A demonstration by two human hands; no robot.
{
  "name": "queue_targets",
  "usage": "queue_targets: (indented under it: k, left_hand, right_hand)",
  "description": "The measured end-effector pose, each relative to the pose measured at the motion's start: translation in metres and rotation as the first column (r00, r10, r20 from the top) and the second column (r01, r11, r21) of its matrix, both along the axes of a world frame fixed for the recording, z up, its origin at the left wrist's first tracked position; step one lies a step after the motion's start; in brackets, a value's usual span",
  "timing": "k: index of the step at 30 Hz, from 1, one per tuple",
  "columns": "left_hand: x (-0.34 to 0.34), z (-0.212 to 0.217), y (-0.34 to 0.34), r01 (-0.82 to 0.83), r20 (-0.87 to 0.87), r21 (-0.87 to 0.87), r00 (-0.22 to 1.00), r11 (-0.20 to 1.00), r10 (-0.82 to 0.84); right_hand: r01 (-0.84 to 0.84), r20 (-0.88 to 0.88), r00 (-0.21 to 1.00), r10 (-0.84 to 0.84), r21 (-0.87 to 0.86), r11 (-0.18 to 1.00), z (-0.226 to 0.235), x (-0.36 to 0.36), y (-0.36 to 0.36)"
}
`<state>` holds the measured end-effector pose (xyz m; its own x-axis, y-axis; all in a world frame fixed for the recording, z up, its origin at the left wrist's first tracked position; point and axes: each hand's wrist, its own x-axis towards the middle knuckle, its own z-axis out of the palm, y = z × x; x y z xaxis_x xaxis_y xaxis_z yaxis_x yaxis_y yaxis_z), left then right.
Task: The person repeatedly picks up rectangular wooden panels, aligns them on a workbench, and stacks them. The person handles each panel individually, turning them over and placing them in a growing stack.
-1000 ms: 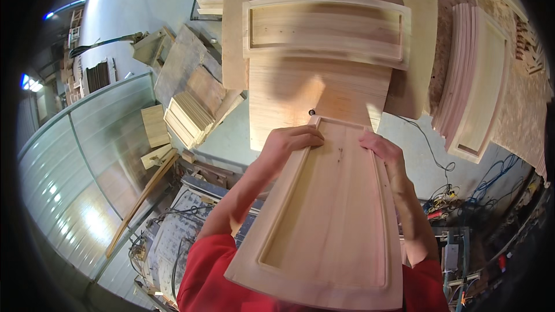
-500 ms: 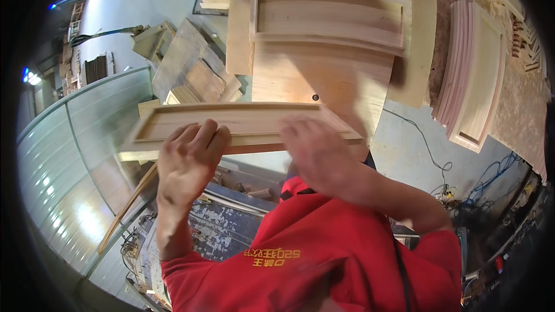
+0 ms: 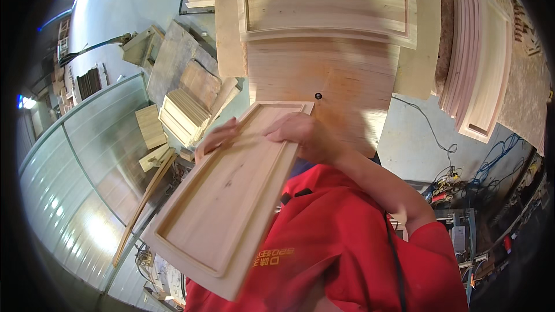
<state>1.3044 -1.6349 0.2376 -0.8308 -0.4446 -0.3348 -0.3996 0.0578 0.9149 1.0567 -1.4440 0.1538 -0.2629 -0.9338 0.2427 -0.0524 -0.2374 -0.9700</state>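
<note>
As fingers (image 3: 281, 129) hold it, the panel (image 3: 225, 190) points lengthwise — ahead and right.

Long, pale, recessed wooden panel (image 3: 231, 188), dark-flecked near its middle, aslant between the hands (image 3: 304, 137).

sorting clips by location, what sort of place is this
Probably a woodworking shop: a recessed wooden panel being held, a stack of similar panels at the right, and a wooden worktop ahead.

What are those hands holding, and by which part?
A framed wooden panel, by its long edges toward the far end: left hand on the left edge, right hand on the right.
</note>
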Motion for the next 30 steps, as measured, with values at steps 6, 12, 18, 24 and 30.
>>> queue_targets:
  k: [6,12,18,24,30]
  left_hand:
    - [-0.066,0.019,-0.017,0.214,-0.069,-0.142,0.972,0.966,-0.225]
    - [-0.069,0.016,-0.020,0.219,-0.101,-0.150,0.967,0.964,-0.235]
    - [-0.072,0.017,-0.020,0.225,-0.106,-0.171,0.964,0.959,-0.244]
    - [-0.082,0.021,-0.016,0.226,-0.085,-0.164,0.967,0.960,-0.242]
    - [-0.101,0.022,-0.001,0.233,-0.060,-0.134,0.968,0.963,-0.243]
  right_hand:
    - [0.080,-0.034,0.997,-0.076,0.163,0.983,0.007,-0.019,0.014]
    - [0.086,-0.010,0.996,-0.086,0.132,0.987,0.002,-0.023,0.012]
    - [0.062,-0.035,0.998,-0.058,0.135,0.989,0.001,-0.024,0.010]
    - [0.058,-0.048,0.998,-0.052,0.134,0.989,0.006,-0.034,0.016]
    - [0.054,-0.069,0.997,-0.045,0.148,0.987,0.011,-0.052,0.032]
